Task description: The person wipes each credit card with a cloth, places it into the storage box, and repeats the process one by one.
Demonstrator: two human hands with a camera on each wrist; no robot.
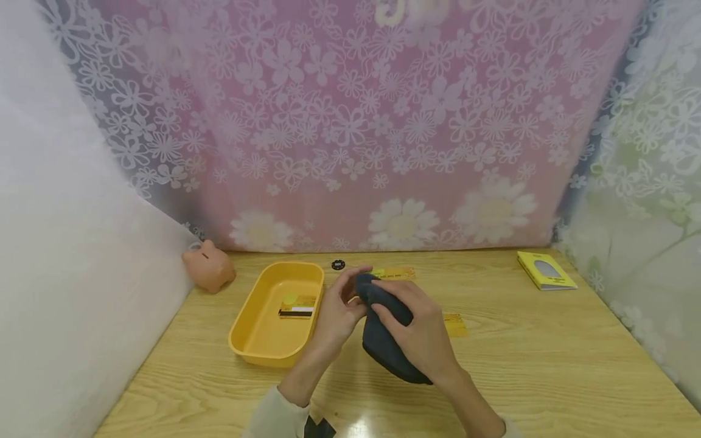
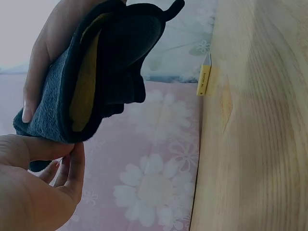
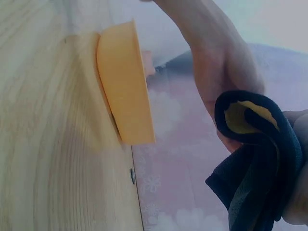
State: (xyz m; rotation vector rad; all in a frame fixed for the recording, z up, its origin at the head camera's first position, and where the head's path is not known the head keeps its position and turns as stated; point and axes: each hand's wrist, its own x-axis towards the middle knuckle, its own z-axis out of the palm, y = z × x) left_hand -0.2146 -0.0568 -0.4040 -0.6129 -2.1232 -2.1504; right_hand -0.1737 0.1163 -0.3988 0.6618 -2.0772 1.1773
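Both hands hold a folded dark blue cloth (image 1: 386, 344) above the table, right of a yellow tray (image 1: 237, 342). My right hand (image 1: 424, 322) grips the cloth from above, fingers and thumb across its folds. My left hand (image 1: 336, 316) pinches its far left end; in the left wrist view the thumb (image 2: 43, 147) meets the fingers at the cloth's lower edge. A mustard-yellow inner side (image 2: 86, 91) shows between the folds. From the right wrist, the folded cloth (image 3: 260, 168) has a rolled, layered end. Parts of the fingers are hidden behind it.
Inside the tray lies a yellow card (image 1: 298, 311) with a black stripe. Behind it sit a piggy bank (image 1: 209, 267) and a black chip (image 1: 338, 264). Yellow strips (image 1: 454, 325) lie right of the hands. A yellow box (image 1: 544, 272) is at the far right.
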